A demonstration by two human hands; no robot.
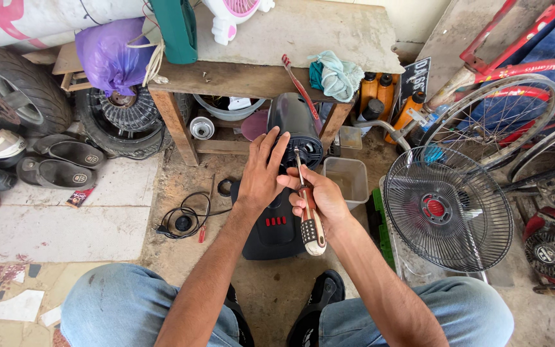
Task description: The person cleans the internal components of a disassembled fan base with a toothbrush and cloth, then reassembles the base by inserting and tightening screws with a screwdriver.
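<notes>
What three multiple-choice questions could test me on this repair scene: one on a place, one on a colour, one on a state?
1. Where does the fan grille lie?
A. on the wooden bench
B. on the floor beside the right arm
C. on the tyres

2. What colour is the bag on the bench?
A. purple
B. yellow
C. black

3. What does the right hand hold?
A. nothing
B. a cloth
C. a screwdriver

Answers: 1 B, it lies right of the arm; 2 A, plainly purple; 3 C, fingers grip its handle, tip at the fan motor steadied by the left hand.
</notes>
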